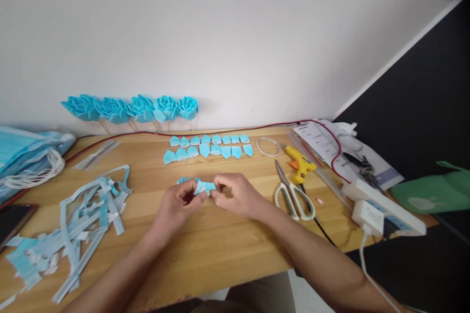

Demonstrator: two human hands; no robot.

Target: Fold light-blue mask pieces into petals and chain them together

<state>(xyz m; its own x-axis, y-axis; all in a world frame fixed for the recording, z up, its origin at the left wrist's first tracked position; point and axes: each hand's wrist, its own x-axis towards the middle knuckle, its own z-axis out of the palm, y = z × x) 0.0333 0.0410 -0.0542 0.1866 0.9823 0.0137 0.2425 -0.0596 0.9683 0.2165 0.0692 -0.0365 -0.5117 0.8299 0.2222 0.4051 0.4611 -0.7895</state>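
Observation:
Between my two hands, a small light-blue fabric piece (204, 187) is pinched just above the wooden table. My left hand (178, 201) closes on its left end, and my right hand (235, 194) grips the right end with thumb and fingertips. More blue pieces (183, 180) lie right behind the left fingers, partly hidden. Farther back, two rows of blue petal-shaped pieces (204, 150) lie on the table. Several blue fabric flowers on thin sticks (141, 108) lean against the wall.
Scissors (293, 195), a yellow glue gun (300, 164) and a clear ring (268, 146) lie right. Beyond them are a power strip (389, 208) and a green pouch (433, 190). On the left are fabric scraps (99, 210), white cords (38, 171) and a phone (14, 220).

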